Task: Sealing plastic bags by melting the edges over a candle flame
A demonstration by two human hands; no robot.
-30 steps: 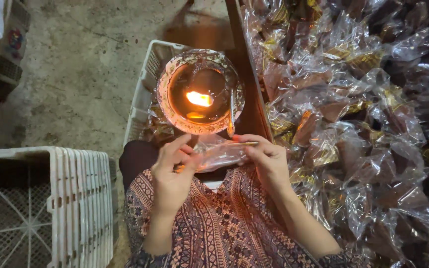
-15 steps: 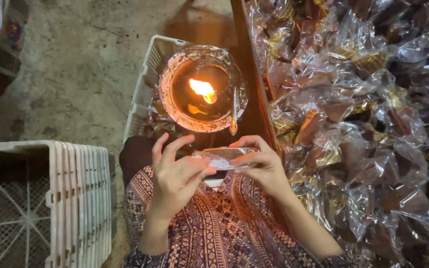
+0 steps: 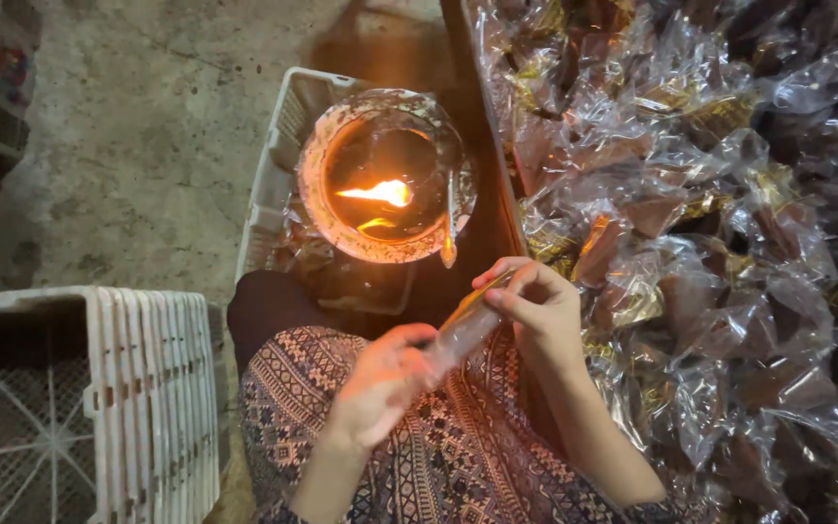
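My left hand (image 3: 380,383) and my right hand (image 3: 533,306) both grip a small clear plastic packet (image 3: 466,328), held slanted over my lap, its upper end at my right fingers. Just beyond it stands a round glass-walled lamp (image 3: 385,175) with a burning flame (image 3: 380,192) inside. A thin metal strip (image 3: 450,221) leans at the lamp's right rim. My patterned garment (image 3: 438,456) fills the space below my hands.
A big heap of clear-wrapped brown pieces (image 3: 710,243) covers the right side. A white plastic crate (image 3: 278,165) holds the lamp. Another white crate (image 3: 80,398) stands at the lower left. Bare concrete floor (image 3: 138,136) lies at the upper left.
The packet was held level near the lamp; now it is tilted, my left hand has dropped lower and my right hand has moved right, closer to the heap.
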